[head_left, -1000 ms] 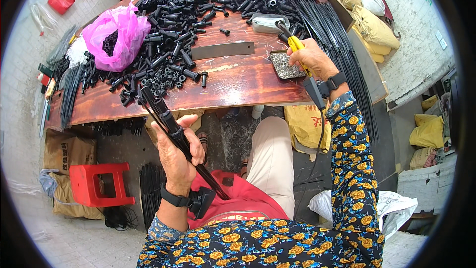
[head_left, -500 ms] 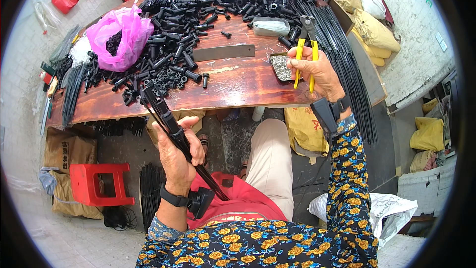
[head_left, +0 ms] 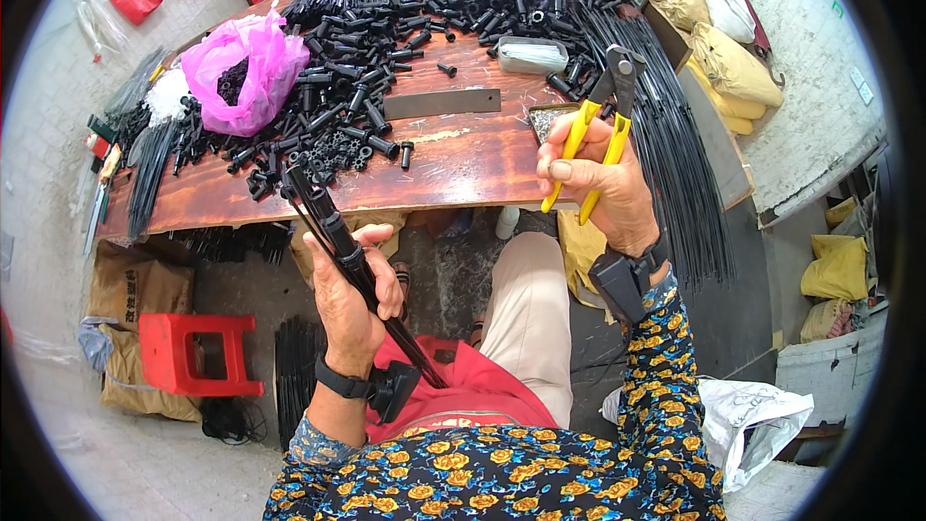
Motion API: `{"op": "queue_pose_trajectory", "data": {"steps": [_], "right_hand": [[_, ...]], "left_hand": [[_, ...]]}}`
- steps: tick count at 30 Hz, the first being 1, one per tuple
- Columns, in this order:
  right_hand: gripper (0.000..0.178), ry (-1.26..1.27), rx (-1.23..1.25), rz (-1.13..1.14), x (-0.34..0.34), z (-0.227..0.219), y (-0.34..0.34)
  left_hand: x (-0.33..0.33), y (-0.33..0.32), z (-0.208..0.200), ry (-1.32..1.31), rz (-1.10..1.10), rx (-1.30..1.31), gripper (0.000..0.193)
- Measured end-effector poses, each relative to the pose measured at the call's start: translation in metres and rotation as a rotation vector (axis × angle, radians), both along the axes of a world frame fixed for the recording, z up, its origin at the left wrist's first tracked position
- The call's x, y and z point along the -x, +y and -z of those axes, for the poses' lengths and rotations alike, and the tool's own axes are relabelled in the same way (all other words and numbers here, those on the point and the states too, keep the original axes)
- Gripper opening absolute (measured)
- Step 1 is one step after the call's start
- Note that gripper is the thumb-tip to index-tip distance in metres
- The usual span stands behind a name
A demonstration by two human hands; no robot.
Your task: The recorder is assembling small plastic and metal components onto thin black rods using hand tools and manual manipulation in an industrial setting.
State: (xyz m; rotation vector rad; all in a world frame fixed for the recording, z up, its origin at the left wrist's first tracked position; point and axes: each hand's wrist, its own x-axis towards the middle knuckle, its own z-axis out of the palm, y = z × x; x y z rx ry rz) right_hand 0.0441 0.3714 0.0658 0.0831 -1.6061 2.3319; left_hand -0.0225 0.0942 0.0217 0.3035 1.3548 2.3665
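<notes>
My left hand [head_left: 345,320] is wrapped round a long black umbrella frame [head_left: 333,230], which slants from the table's front edge down to my lap. Its thin ribs lie folded along the shaft. In my right hand [head_left: 622,201] are pliers [head_left: 579,135] with yellow handles and dark jaws. The handles are spread and the jaws point up and away, apart from the umbrella frame. Just behind them, partly covered by my hand and the pliers, a small tray [head_left: 542,117] of tiny silvery pieces rests on the table.
Black tubular plastic parts [head_left: 338,72] are heaped across the wooden table [head_left: 463,169]. A pink plastic bag [head_left: 236,111], a flat metal strip [head_left: 444,102] and a clear box [head_left: 532,56] lie among them. Long black ribs [head_left: 666,125] overhang the right edge. A red stool [head_left: 193,381] stands at left.
My right hand has drawn back toward me with the pliers, whose jaws now lean more to the right. My left hand keeps its hold on the umbrella frame, nearly still.
</notes>
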Motion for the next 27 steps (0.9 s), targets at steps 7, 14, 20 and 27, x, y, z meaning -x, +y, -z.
{"op": "queue_pose_trajectory", "data": {"steps": [7, 14, 20, 27], "right_hand": [[0.025, 0.037, 0.018, -0.036, 0.006, 0.006, -0.021], [0.025, 0.063, 0.012, -0.066, 0.015, 0.011, -0.044], [0.024, 0.059, -0.001, -0.112, 0.019, 0.010, -0.078], [0.025, 0.128, 0.058, -0.193, 0.023, 0.013, -0.129]], "left_hand": [[-0.002, -0.001, 0.000, 0.004, 0.004, 0.004, 0.082], [-0.004, -0.003, -0.001, -0.008, 0.013, -0.004, 0.083], [-0.008, -0.001, -0.005, -0.013, -0.006, 0.040, 0.088], [-0.010, -0.003, -0.007, -0.011, -0.016, 0.003, 0.082]]}}
